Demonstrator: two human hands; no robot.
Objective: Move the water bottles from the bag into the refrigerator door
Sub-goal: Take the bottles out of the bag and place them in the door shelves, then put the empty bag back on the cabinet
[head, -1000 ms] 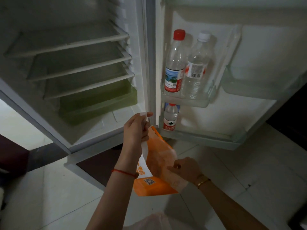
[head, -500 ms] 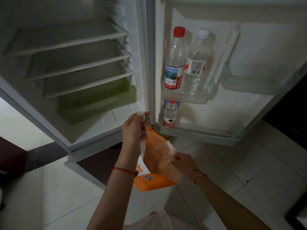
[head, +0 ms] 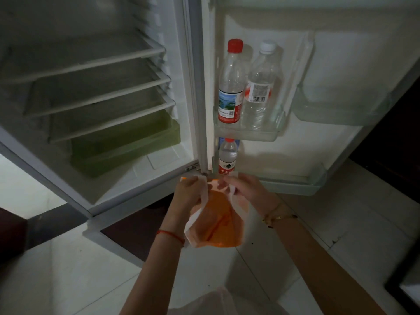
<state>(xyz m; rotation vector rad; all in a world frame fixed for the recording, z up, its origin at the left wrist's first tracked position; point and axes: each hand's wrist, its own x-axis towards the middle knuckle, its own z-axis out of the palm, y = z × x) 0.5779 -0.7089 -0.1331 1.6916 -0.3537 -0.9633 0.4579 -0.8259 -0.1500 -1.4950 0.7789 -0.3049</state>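
Head cam: left hand and right hand each pinch an edge of the orange bag at its mouth. It hangs limp and floppy, so it's probably light. Beyond it, a small water bottle stands in the bottom door shelf, with the red-cap bottle and white-cap bottle above. Thin slick plastic, so I'd grab mid-body.

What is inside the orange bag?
Nothing of its inside shows: the left hand and right hand grip the orange bag at its top, and its opaque sides hide any contents.
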